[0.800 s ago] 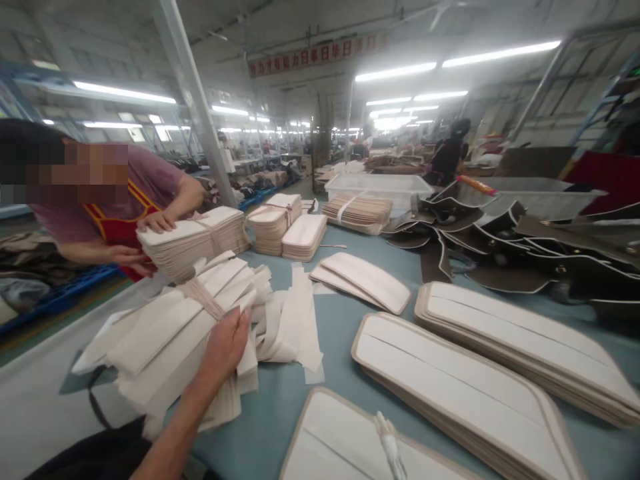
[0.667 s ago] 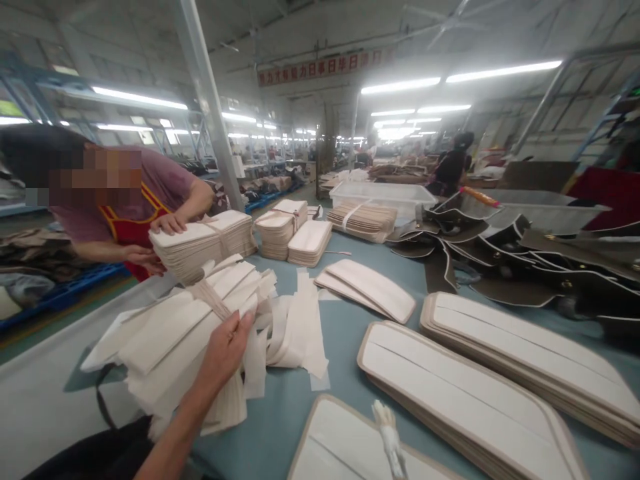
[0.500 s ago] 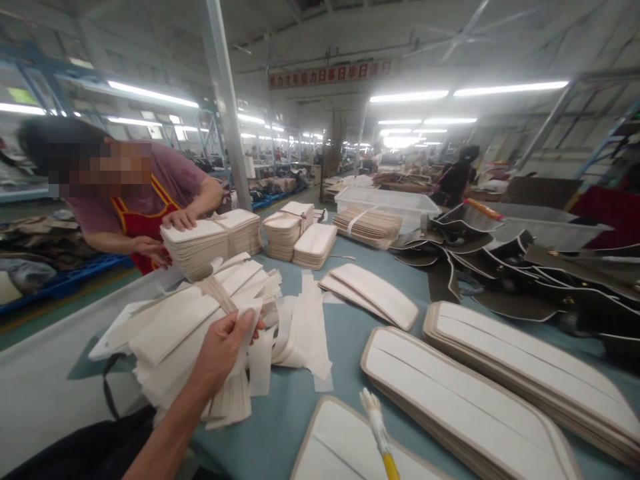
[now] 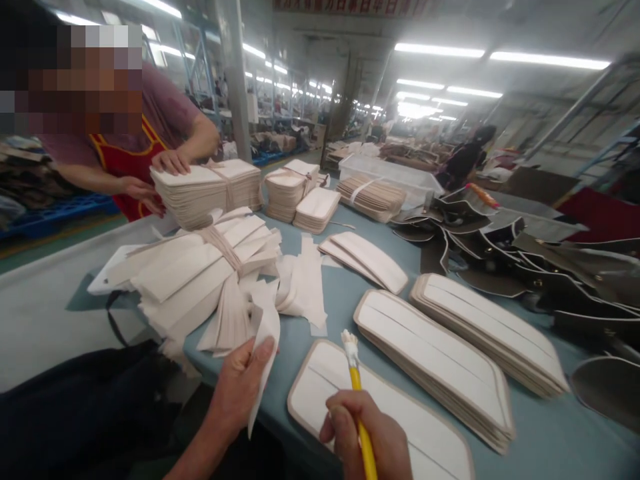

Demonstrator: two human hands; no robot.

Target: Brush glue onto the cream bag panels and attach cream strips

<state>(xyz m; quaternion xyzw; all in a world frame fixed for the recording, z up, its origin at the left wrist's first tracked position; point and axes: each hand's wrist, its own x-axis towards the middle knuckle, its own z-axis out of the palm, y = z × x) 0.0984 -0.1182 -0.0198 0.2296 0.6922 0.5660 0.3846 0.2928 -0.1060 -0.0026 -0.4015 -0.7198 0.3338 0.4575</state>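
Note:
My left hand (image 4: 245, 377) pinches a thin white strip (image 4: 266, 333) near the table's front edge; the strip hangs in a curve from the fingers. A yellow-handled brush (image 4: 356, 380) is gripped in my right hand (image 4: 367, 433), its whitish bristles pointing up and away. Beneath the brush lies a long rounded panel (image 4: 313, 387) with a white face, a tan border and a lengthwise slit. Left of the strip is a tied bundle of pale strips (image 4: 185, 273), with several loose strips (image 4: 305, 287) beside it.
Two stacks of similar panels (image 4: 435, 360) (image 4: 485, 327) lie to the right, with dark white-edged pieces (image 4: 500, 260) behind. Two loose panels (image 4: 365, 260) are mid-table. A co-worker in a red apron (image 4: 133, 167) holds a tied stack (image 4: 205, 193). A clear bin (image 4: 395, 173) stands behind.
My left hand has drawn the white strip away from the bundle, toward the table's front edge. My right hand has come into view holding the brush. The view has tilted down.

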